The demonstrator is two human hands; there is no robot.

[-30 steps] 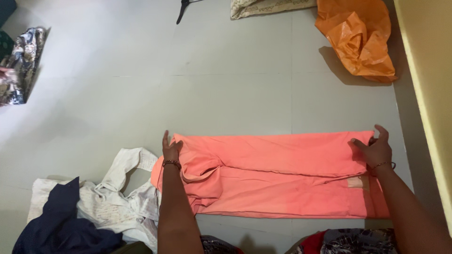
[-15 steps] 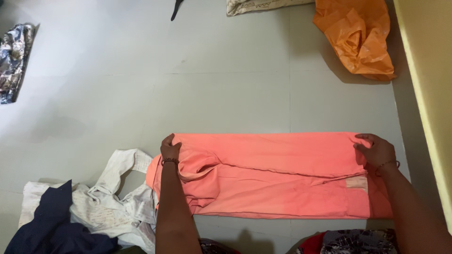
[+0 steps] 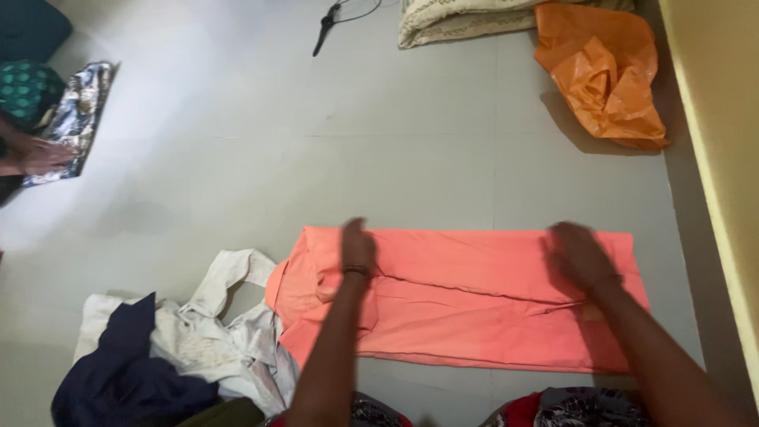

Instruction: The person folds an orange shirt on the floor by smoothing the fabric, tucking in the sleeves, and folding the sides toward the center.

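Observation:
A salmon-orange garment (image 3: 466, 304) lies folded lengthwise into a long rectangle on the grey tiled floor (image 3: 237, 174). My left hand (image 3: 357, 247) rests flat on its upper left part, blurred by motion. My right hand (image 3: 579, 255) lies flat on its upper right part, also blurred. Both hands hold nothing, and both are inside the cloth's ends rather than at them.
A white garment (image 3: 213, 332) and a dark blue one (image 3: 126, 379) lie heaped at the lower left. An orange plastic bag (image 3: 605, 75) and folded cream cloth (image 3: 458, 20) lie at the back. Another person's hand (image 3: 39, 154) presses a patterned cloth (image 3: 75, 119) far left. Yellow wall (image 3: 723, 119) on the right.
Both hands let go of the garment's ends and slid inward over its top. The folded top edge now lies flatter.

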